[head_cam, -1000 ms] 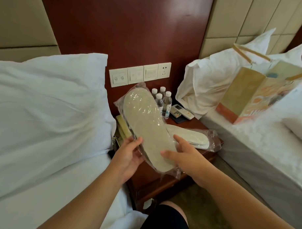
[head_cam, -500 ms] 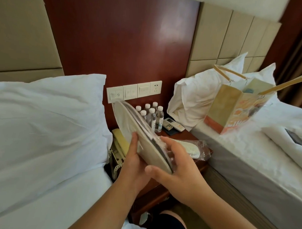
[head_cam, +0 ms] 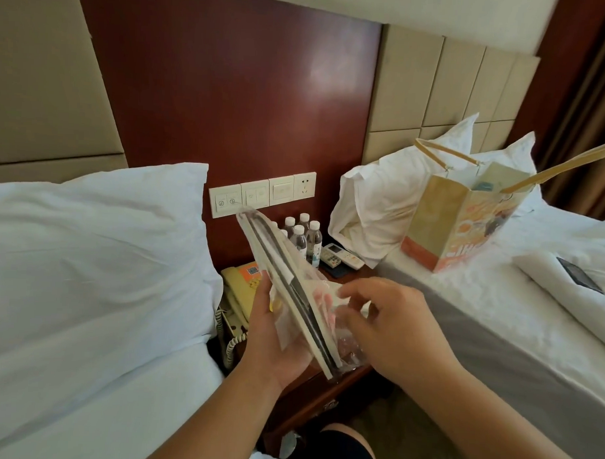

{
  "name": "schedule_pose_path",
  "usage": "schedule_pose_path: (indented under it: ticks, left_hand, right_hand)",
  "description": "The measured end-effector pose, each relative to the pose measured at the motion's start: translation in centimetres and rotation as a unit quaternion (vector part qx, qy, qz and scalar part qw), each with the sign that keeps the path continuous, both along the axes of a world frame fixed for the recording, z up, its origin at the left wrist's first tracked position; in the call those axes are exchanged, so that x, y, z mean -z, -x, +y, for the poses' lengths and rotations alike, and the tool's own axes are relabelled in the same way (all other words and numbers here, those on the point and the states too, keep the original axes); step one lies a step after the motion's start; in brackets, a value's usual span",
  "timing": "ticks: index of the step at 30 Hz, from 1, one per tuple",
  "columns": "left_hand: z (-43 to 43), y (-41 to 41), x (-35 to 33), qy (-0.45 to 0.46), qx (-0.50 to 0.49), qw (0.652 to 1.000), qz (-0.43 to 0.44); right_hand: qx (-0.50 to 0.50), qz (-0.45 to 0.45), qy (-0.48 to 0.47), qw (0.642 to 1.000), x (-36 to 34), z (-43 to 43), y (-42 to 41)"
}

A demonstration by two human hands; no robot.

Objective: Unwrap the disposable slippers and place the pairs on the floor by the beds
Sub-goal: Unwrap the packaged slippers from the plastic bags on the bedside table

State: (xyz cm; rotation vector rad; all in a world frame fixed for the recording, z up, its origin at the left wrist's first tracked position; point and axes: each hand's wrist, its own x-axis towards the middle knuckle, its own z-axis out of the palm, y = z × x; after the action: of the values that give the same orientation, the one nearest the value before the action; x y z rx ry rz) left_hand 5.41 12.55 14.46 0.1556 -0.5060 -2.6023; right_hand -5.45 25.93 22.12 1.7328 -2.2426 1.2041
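L hand (head_cam: 273,334) grips the flat pair of cream disposable slippers w/ dark soles (head_cam: 285,280) from below, thumb up the near side, fingers curled round the far side & showing through the film. R hand (head_cam: 393,328) has its fingers bent, pinching the loose clear plastic wrap (head_cam: 345,344) at the heel end. The pair is edge-on & tilted, in mid-air over the dark wooden bedside table (head_cam: 323,391) between the two beds. On the table: small water bottles (head_cam: 304,236), white remote (head_cam: 341,256), beige corded phone (head_cam: 239,289). An orange-and-tan paper bag (head_cam: 459,228) stands on the R bed (head_cam: 497,304).
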Motion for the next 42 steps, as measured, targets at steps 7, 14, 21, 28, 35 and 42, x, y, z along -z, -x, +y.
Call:
schedule_pose_path:
  ticks: [7,14,21,28,35,42]
  left_hand:
    - [-0.4,-0.4,-0.2,-0.002,-0.017,1.0,0.0]
    - [-0.7,-0.6,-0.2,0.043,-0.014,0.999,0.021]
    - [-0.9,-0.6,-0.1,0.064,-0.062,0.996,-0.018]
    - [-0.8,0.0,-0.1,0.089,-0.121,0.979,-0.139]
    - [-0.1,-0.4,-1.0,0.174,-0.136,0.954,-0.202]
    - [0.2,-0.4,-2.4,0.168,-0.14,0.942,-0.254]
  right_hand:
    - [0.094,0.001,0.097,0.991,-0.3,0.6,-0.4]
    - [0.018,-0.117,-0.051,0.992,0.3,0.8,-2.8]
    - [-0.141,-0.373,-0.068,0.915,1.1,0.1,-3.3]
    - [-0.141,-0.377,-0.018,0.915,2.5,0.4,-2.8]
    - [-0.098,-0.196,0.001,0.976,3.1,0.6,-2.3]
    - [-0.058,-0.056,0.05,0.995,3.4,0.5,-1.7]
